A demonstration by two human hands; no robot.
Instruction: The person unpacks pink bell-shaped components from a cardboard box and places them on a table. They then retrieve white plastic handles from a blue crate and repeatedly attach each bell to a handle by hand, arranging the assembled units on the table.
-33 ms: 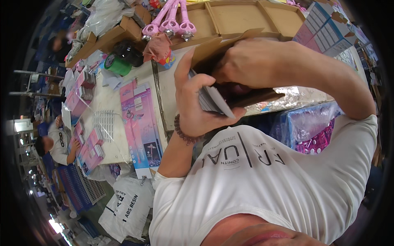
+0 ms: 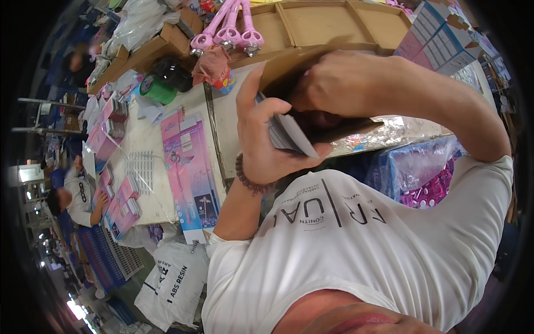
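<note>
My left hand (image 2: pixel 260 131), a beaded bracelet at its wrist, is closed round a stack of white-edged sheets (image 2: pixel 292 135), thumb and fingers on either side. Against the stack stands an open brown cardboard piece (image 2: pixel 281 68) with a dark hollow. My right hand (image 2: pixel 328 83) reaches into that hollow with its knuckles bent. Its fingertips are hidden, and what they hold cannot be made out. Beyond the cardboard lie several pink toy wands (image 2: pixel 228 36) with silvery ends.
Flat pink-and-blue printed boxes (image 2: pixel 186 167) lie left on the white table. A green-and-black container (image 2: pixel 158 92) and a reddish cloth (image 2: pixel 211 65) stand behind. Compartmented brown trays (image 2: pixel 317 25) fill the back. Right of me sits a plastic-lined blue crate (image 2: pixel 392 178). A co-worker (image 2: pixel 78 195) sits far left.
The cardboard's upper edge has shifted slightly and is blurred by motion, and my right hand has moved a little with it. My left hand keeps its hold on the stack.
</note>
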